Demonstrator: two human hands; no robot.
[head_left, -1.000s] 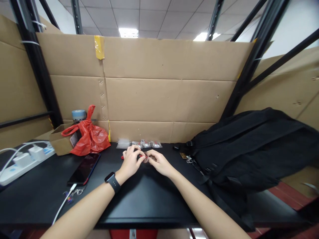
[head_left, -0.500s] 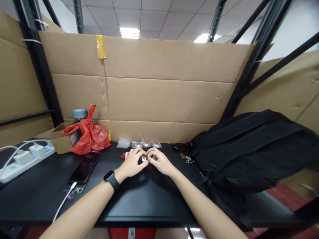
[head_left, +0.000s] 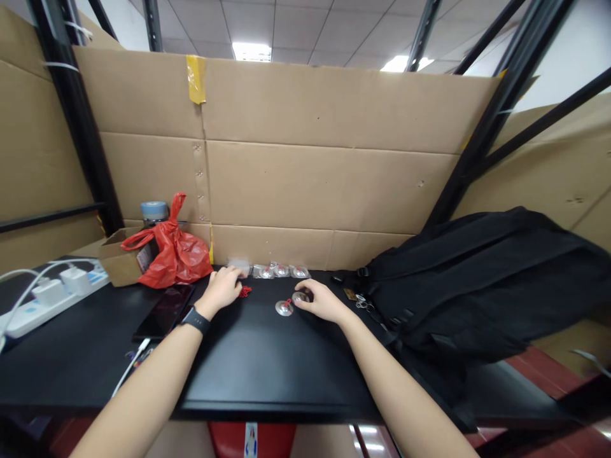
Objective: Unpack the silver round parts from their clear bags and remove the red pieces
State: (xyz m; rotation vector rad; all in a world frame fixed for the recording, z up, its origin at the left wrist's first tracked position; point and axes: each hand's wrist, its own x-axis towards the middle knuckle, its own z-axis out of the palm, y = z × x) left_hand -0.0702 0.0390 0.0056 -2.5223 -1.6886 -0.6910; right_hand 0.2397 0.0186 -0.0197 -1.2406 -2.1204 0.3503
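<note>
My right hand (head_left: 321,300) pinches the edge of a small silvery finger cymbal (head_left: 300,298) just above the black table. Beside it on the left, a second finger cymbal (head_left: 284,308) lies on the tabletop, and a bit of red cord (head_left: 287,302) shows at its middle. Further left, my left hand (head_left: 222,289) reaches with fingers stretched towards a stack of clear plastic bags (head_left: 238,264) by the cardboard wall. Whether its fingertips touch the bags I cannot tell. A bundle of red cords (head_left: 245,292) lies right by that hand.
Several bagged cymbals (head_left: 281,271) lie along the cardboard wall (head_left: 286,191). On the left are a red plastic bag (head_left: 179,254), a small carton (head_left: 117,257), a phone (head_left: 165,312) and a power strip (head_left: 57,299). A black backpack (head_left: 477,286) fills the right side.
My hands were together over a cymbal and have moved apart. The left went left towards the plastic bags; the right shifted slightly right. Both cymbals now show plainly between them.
</note>
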